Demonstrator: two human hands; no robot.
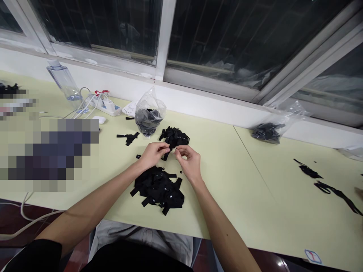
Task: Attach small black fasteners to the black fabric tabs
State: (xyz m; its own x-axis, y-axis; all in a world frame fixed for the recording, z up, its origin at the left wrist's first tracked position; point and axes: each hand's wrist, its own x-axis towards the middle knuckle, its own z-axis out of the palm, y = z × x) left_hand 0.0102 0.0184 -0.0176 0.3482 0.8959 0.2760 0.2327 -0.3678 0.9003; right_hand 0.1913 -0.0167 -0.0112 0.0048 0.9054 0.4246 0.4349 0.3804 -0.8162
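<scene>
My left hand [154,154] is closed in a pinch, its fingertips at a short black fabric strip [166,156]. Facing it a few centimetres away, my right hand [190,161] pinches something too small to make out. Just beyond the fingertips lies a heap of black fabric strips [175,135]. Nearer to me, below both hands, is a larger pile of black fabric pieces [159,189] with small pale marks on some. Between the piles a few tiny black rings [180,172] are scattered on the pale yellow table [221,166].
A clear plastic bag [150,113] of black pieces stands behind the far heap; another bag [266,132] lies by the window at right. At left are loose strips [128,137], a power strip [109,105] with cables and a water bottle [64,81]. Black straps [337,194] lie far right.
</scene>
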